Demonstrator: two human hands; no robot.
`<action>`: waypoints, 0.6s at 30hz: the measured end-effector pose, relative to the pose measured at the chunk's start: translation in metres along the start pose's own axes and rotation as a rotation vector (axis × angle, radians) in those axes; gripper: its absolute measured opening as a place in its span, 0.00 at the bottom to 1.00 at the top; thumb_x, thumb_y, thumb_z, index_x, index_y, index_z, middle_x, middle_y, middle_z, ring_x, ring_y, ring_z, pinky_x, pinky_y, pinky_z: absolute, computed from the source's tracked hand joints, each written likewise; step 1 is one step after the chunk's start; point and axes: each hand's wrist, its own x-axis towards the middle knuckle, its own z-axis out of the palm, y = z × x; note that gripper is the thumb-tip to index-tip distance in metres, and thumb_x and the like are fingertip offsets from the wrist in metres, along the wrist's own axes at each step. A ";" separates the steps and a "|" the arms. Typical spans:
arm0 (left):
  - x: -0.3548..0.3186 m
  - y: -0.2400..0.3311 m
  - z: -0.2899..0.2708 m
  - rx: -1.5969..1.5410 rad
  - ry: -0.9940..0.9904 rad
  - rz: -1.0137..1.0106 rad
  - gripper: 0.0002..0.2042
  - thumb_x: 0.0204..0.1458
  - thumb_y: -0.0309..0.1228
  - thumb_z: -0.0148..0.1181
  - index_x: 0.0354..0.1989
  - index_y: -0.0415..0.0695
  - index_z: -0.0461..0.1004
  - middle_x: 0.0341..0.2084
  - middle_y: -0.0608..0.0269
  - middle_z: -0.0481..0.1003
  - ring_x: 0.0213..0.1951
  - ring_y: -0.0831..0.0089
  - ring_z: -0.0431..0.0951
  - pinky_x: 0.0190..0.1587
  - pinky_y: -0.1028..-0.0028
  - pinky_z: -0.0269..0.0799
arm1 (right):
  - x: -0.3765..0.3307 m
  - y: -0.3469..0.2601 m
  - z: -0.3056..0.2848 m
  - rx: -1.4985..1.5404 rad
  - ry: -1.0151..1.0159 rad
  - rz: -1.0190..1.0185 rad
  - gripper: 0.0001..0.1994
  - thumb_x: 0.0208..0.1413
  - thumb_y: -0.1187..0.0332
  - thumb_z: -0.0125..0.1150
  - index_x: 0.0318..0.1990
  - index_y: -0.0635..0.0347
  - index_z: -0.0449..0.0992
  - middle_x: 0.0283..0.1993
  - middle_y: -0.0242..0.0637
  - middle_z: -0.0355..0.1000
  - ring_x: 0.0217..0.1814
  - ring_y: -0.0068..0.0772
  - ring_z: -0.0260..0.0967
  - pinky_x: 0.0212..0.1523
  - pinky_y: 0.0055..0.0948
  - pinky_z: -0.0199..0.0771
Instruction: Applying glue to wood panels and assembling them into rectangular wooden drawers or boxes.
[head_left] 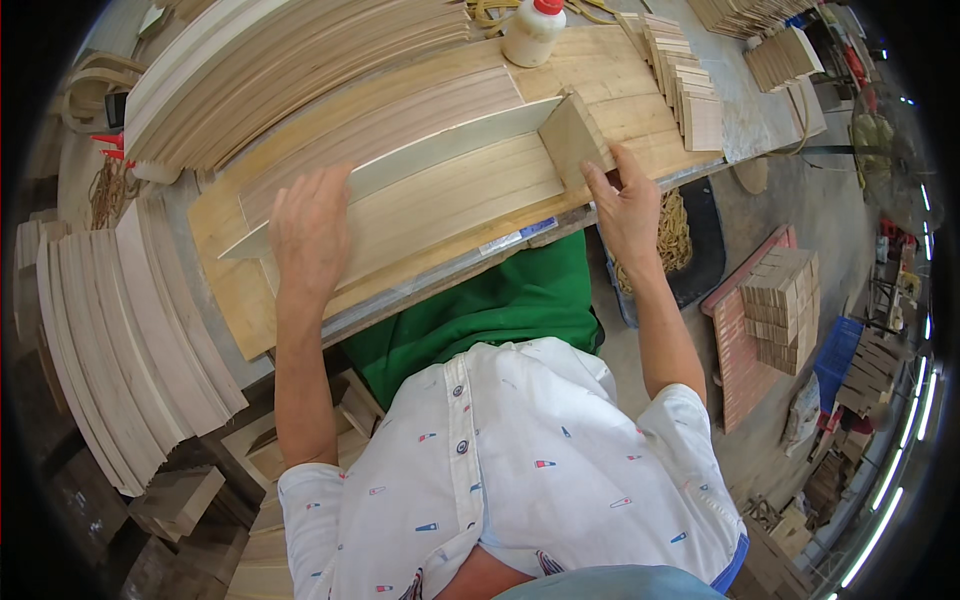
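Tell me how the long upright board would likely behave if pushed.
Standing on a narrow edge, the long upright board may tip unless the end piece steadies it. Being thin, it is probably light for its length and may flex slightly.

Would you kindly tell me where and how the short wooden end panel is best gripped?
The short wooden end panel is probably best pinched at its near end, from the right, where the right hand touches it: it stands upright, its far end meeting the long side panel.
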 end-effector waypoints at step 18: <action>0.000 0.011 -0.010 -0.026 -0.054 -0.019 0.17 0.51 0.23 0.55 0.51 0.43 0.71 0.40 0.54 0.75 0.44 0.56 0.72 0.47 0.63 0.64 | 0.004 0.015 -0.028 0.236 -0.221 -0.086 0.26 0.53 0.63 0.63 0.59 0.59 0.65 0.53 0.43 0.70 0.53 0.36 0.68 0.49 0.32 0.69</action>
